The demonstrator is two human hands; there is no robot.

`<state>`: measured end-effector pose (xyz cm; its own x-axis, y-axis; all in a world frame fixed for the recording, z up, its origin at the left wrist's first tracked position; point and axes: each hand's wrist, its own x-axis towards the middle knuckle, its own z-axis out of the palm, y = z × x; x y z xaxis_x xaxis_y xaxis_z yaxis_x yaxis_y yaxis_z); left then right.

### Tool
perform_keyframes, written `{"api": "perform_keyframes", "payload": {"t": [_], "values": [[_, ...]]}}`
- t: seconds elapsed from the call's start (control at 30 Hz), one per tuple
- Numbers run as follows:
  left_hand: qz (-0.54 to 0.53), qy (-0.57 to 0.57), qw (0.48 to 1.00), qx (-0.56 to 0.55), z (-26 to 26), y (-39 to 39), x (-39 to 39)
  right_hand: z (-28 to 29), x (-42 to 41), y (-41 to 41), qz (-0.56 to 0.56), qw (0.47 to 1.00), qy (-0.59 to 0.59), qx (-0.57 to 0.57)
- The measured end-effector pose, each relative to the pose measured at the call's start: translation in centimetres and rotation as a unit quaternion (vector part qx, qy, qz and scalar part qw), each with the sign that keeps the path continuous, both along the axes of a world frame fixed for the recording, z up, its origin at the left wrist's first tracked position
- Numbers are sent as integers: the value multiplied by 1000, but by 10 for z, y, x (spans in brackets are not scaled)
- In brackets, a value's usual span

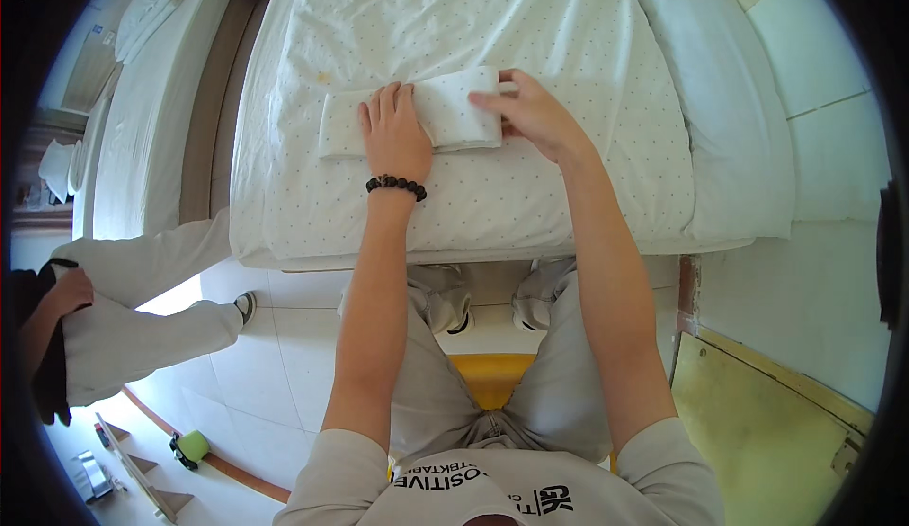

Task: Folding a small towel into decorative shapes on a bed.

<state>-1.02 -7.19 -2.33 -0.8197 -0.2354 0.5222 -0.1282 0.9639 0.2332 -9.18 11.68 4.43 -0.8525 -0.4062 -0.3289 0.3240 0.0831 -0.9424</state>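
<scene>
A folded white dotted cloth [454, 110] lies as a long flat strip on the matching dotted bed cover [454, 203]. My left hand [398, 132], with a black bead bracelet at the wrist, rests palm down across the strip, pressing on its left part. At the strip's right end, my right hand [536, 110] has its thumb over the folded edge. Its other fingers reach behind that edge and are partly hidden. The right part of the strip stands thicker than the left, which lies flat under my left hand.
A white pillow [717, 100] lies along the bed's right side, near the tiled wall [838, 142]. Another bed [145, 135] stands at left. Below it, a person in light trousers [153, 341] is on the tiled floor. I sit on a yellow seat [492, 377], knees by the bed's edge.
</scene>
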Motion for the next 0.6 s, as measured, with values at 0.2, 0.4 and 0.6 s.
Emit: {"api": "perform_keyframes", "payload": {"t": [0.2, 0.4, 0.6], "values": [[-46, -6, 995, 88, 27, 13, 2, -13, -11, 28, 45, 996, 71, 24], [-157, -38, 973, 163, 56, 9, 13, 8, -28, 86, 32, 980, 87, 179], [-153, -107, 982, 1, 37, 15, 5, -19, -11, 37, -38, 800, 510, 313]]}}
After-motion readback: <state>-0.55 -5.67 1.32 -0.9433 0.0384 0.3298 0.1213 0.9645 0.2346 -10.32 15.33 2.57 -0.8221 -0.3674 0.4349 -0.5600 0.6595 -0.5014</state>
